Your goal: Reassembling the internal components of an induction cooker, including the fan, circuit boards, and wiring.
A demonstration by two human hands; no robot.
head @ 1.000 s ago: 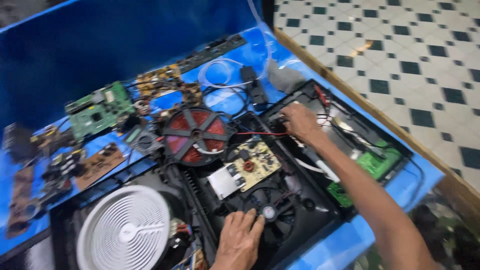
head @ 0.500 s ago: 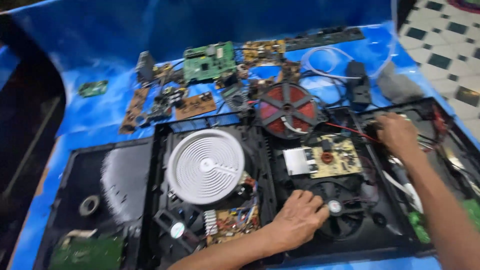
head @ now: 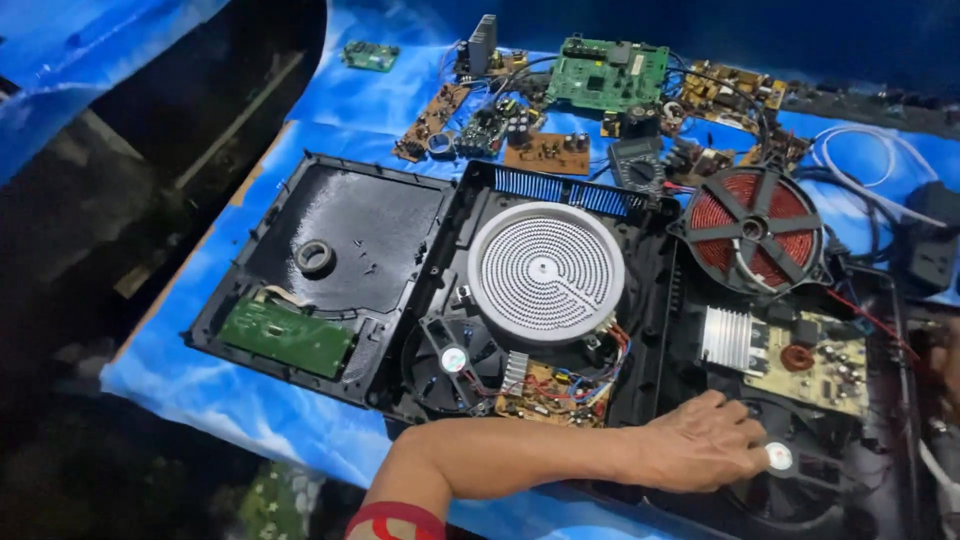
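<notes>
My left hand (head: 700, 442) lies flat on the black fan (head: 790, 490) in the right half of an opened black cooker housing (head: 655, 300), fingertips at the fan's white hub (head: 778, 457); it holds nothing. Above the hand sits a tan circuit board (head: 815, 365) with a silver heat sink (head: 728, 340). A red copper coil (head: 752, 228) lies behind that. A white round heating plate (head: 546, 272) fills the housing's left half. At the right edge only a blurred sliver of my right hand (head: 945, 350) shows.
A black lid panel (head: 340, 215) lies at the left with a green board (head: 288, 337) and a tape roll (head: 314, 257) on it. Several loose circuit boards, a large green one (head: 607, 73) and a multimeter (head: 640, 165) lie at the back on blue sheeting (head: 240, 410). White cable (head: 860, 150) coils at the far right.
The view has swung left, bringing the lid panel and the table's left edge into sight. My left hand stays on the fan. My right hand has slid almost out of frame.
</notes>
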